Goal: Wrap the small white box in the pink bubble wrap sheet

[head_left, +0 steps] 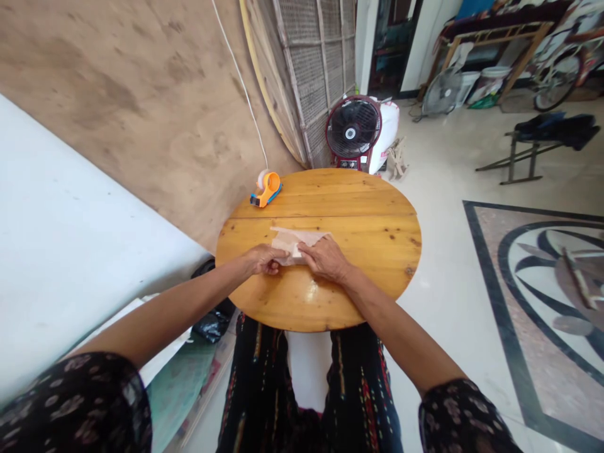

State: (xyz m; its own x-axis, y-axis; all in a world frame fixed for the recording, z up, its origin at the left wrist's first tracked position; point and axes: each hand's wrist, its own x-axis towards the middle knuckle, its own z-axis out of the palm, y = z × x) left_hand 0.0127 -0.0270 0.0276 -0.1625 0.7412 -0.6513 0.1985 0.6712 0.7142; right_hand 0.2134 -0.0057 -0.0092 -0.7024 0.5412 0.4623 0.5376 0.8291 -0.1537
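Observation:
A thin, whitish translucent wrapping sheet (302, 236) lies on the round wooden table, folded around a small white block-like item (296, 250) whose kind I cannot make out. My left hand (267, 258) pinches the sheet's left end between thumb and fingers. At the other end, my right hand (324, 257) grips the sheet, its thumb pressing near the white item and its fingers partly hidden behind the wrapping. Beyond my left hand, an orange and blue tape dispenser (270, 186) with a roll of tape stands near the table's far left edge.
The round table (377, 207) reaches over my knees. A plywood board (155, 94) leans along the left, and a dark red fan (353, 129) stands just past the far edge. To the right are a folding stool (523, 151) and a bicycle (557, 75).

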